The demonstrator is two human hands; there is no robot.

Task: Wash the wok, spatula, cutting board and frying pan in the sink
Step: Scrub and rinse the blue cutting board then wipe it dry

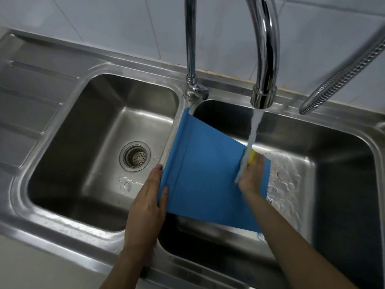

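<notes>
A blue cutting board (205,174) leans tilted over the right basin (341,159), its left edge against the divider between the two basins. My left hand (149,197) holds that left edge, thumb on the front face and fingers behind. My right hand (251,176) grips a yellow sponge (251,156) and presses it on the board's upper right part. Water runs from the faucet spout (263,94) onto the sponge and my right hand. No wok, spatula or frying pan is in view.
The left basin (68,142) holds only a drain strainer (135,156) and some water drops. A second faucet pipe (190,49) rises behind the divider. A metal spray hose (341,76) hangs at the upper right. A ribbed draining surface (23,97) lies at the far left.
</notes>
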